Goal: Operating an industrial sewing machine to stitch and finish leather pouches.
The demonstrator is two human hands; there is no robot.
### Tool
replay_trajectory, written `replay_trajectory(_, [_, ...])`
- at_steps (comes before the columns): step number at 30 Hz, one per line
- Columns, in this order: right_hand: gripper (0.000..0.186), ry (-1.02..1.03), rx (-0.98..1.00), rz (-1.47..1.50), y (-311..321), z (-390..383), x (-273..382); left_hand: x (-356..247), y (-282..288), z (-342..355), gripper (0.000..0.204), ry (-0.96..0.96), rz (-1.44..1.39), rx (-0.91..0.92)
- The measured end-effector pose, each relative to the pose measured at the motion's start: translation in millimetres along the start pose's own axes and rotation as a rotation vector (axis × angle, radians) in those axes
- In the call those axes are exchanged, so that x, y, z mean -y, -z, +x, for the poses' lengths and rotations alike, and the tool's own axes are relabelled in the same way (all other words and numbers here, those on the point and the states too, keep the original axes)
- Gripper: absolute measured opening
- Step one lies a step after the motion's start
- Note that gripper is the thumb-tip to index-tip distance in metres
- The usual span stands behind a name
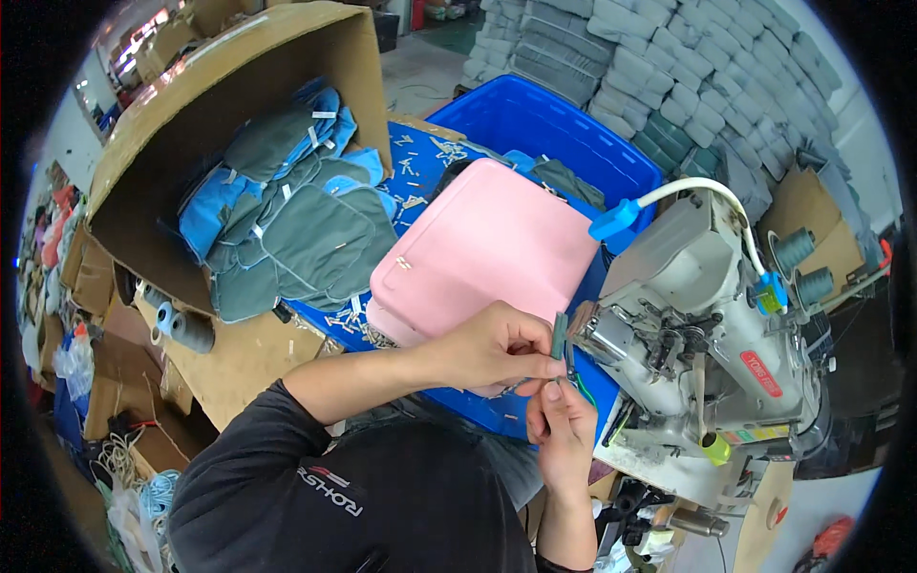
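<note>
My left hand (487,349) pinches a narrow dark green strip (559,334), seemingly cloth, whose upper end sticks up past the fingers. Just below it my right hand (565,428) is closed, thumb and fingers pinching at the strip's lower end. Most of that end is hidden by the fingers. Both hands are in front of the sewing machine (702,325), over the near right part of the blue work surface (468,406). A pink padded, lidded box or cushion-like block (497,239) lies just beyond my left hand, with a few small pale tags on it.
At the left a large cardboard box (143,158) opens toward me, holding grey-green and blue fabric pieces (325,239). Behind the pink block stands a blue plastic bin (583,143). Small pale tags (358,325) are scattered around. Thread cones (191,329) sit at the left; stacked grey bundles (659,76) rise behind.
</note>
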State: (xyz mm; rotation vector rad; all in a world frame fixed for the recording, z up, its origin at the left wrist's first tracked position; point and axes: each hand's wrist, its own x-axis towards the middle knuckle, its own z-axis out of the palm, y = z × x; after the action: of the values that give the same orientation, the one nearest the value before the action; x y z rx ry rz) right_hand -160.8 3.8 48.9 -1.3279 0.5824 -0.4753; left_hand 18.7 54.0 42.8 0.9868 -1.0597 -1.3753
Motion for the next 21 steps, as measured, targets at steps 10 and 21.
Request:
replay_trajectory(10, [0.035,-0.011,0.076,-0.132,7,7,-6,14,1,5,0.021,-0.228,-0.001,-0.320])
replay_trajectory(21, [0.013,0.039,-0.077,-0.221,-6,20,-24,43,92,-62,0.028,-0.669,1.005,-0.932])
